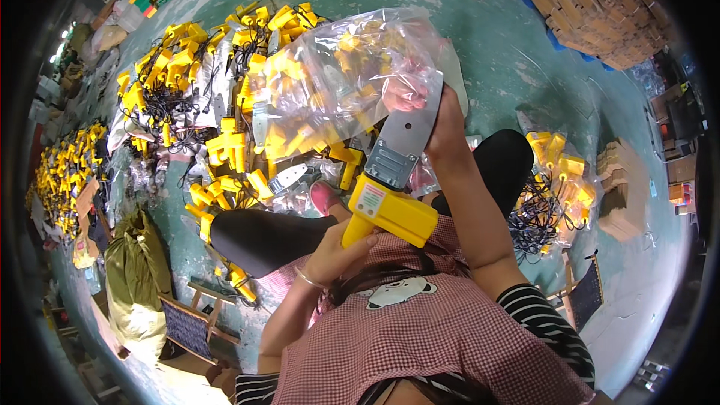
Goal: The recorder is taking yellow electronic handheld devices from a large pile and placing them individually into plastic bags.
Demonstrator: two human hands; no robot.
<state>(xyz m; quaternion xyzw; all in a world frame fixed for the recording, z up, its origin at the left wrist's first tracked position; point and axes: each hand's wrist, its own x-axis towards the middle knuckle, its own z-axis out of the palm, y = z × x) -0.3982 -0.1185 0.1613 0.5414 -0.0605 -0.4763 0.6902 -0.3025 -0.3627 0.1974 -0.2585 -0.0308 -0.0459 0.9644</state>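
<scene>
Yellow pistol-grip tool (394, 214): between hands, plate (409, 139) by clear bag (322, 67)
Left hand (339, 256): fingers clamped round handle (355, 232)
Right hand (448, 121): fingers seen through plastic, grip unclear
Tear risk: plate corner could snag clear bag

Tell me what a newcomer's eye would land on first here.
First, the yellow-handled tool at the centre, its handle in the left hand, the right hand at its grey plate's far end beside a clear plastic bag. Next, the heap of yellow tools ahead to the left, then the brown cardboard stack at upper right.
</scene>
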